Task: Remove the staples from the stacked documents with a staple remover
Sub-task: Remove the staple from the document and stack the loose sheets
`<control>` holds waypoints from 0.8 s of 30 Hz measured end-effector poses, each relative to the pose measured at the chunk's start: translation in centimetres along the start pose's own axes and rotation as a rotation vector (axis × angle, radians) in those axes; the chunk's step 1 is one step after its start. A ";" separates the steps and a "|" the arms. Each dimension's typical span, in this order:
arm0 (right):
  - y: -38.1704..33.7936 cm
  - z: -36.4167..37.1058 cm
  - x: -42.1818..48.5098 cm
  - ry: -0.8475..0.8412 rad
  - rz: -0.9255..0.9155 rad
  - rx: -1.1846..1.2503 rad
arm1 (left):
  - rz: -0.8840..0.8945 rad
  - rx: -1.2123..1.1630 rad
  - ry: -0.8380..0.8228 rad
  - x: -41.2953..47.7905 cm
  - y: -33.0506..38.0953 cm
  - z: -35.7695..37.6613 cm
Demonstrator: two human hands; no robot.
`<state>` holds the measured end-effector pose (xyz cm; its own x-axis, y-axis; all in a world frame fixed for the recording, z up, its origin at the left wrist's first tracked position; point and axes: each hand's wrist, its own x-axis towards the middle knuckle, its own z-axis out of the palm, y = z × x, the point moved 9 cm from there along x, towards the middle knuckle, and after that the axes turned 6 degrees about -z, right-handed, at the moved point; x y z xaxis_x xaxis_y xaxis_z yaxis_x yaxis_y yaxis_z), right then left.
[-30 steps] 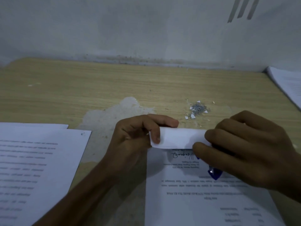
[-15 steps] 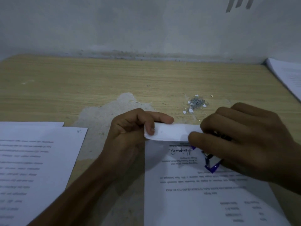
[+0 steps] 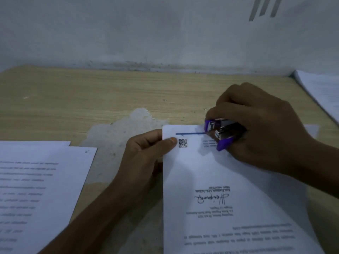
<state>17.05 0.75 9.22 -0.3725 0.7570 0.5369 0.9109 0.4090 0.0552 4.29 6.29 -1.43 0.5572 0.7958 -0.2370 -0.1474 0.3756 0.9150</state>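
A printed document (image 3: 229, 208) lies in front of me with its text upside down; a QR code and a blue line mark its far end. My left hand (image 3: 145, 156) pinches the far left corner of this document, thumb on top beside the QR code. My right hand (image 3: 256, 129) grips a purple and metal staple remover (image 3: 222, 132), which rests on the document's far edge, right of the blue line. No staple is visible under the tool.
A second pile of printed sheets (image 3: 36, 189) lies at the left on the wooden table (image 3: 110, 96). More paper (image 3: 322, 92) lies at the far right edge. A worn grey patch (image 3: 124, 132) marks the tabletop. A wall stands close behind.
The folded-over far end of the document has been flattened, showing the QR code and blue line. My right hand moved to the far edge with the staple remover; the heap of pulled staples is now hidden.
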 end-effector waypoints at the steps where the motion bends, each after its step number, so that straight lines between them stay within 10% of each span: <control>1: -0.3 0.0 0.1 0.021 -0.001 -0.026 | -0.018 -0.008 0.012 0.0 -0.1 0.0; 11: -0.9 4.2 0.4 0.044 0.236 0.321 | -0.009 -0.010 0.067 -0.1 -0.4 -0.4; 24: -1.6 5.1 0.0 0.094 0.336 0.181 | 0.004 0.023 0.003 0.0 -0.3 0.0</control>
<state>14.70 2.71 4.87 -0.0330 0.8176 0.5748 0.9300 0.2358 -0.2820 4.34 6.20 -1.67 0.5546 0.7986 -0.2340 -0.1306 0.3613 0.9233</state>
